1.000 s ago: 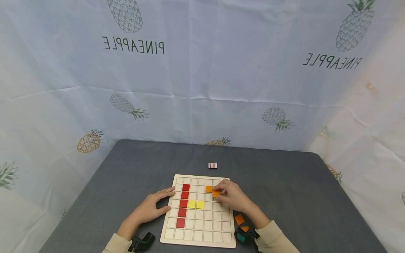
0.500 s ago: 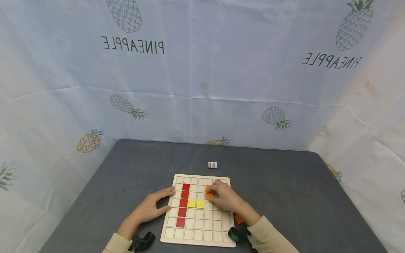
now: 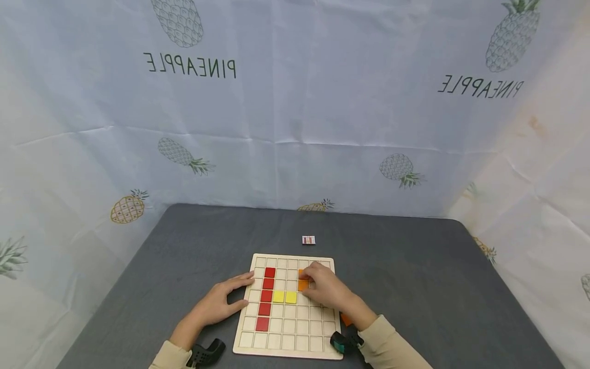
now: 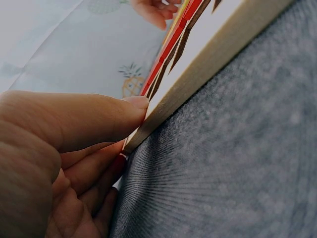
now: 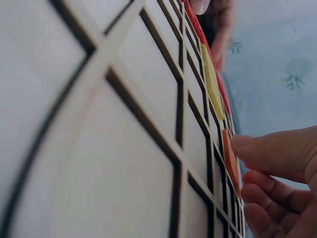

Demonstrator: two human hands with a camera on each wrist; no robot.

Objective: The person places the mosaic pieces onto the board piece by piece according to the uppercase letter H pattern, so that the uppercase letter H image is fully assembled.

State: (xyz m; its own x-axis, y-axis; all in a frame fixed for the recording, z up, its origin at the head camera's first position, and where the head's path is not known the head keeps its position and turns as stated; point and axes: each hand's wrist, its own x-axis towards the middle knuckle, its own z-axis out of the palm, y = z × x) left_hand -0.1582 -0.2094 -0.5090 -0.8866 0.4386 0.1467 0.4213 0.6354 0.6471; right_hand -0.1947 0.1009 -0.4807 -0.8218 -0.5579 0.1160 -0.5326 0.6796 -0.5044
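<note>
A wooden grid board (image 3: 288, 327) lies on the dark table. My left hand (image 3: 218, 305) rests at its left edge; in the left wrist view the thumb (image 4: 111, 116) touches the side, other fingers reaching beyond. My right hand (image 3: 329, 288) has thumb and fingertips on an orange tile (image 3: 302, 285) near the upper middle of the grid, directly below another orange tile (image 3: 301, 274). The right wrist view shows the thumb against an orange piece (image 5: 230, 154). Red tiles (image 3: 266, 295) form a column at left, with two yellow tiles (image 3: 278, 296) beside it.
A small card with a coloured grid pattern (image 3: 308, 240) lies behind the board. Partly hidden by my right forearm, an orange tile (image 3: 345, 319) lies by the board's right edge. A pineapple-print cloth (image 3: 295, 102) hangs behind the table (image 3: 405, 256).
My right hand has moved left with the orange tile, from the column beside to the place under the other orange tile, and stayed there. The left hand has kept still.
</note>
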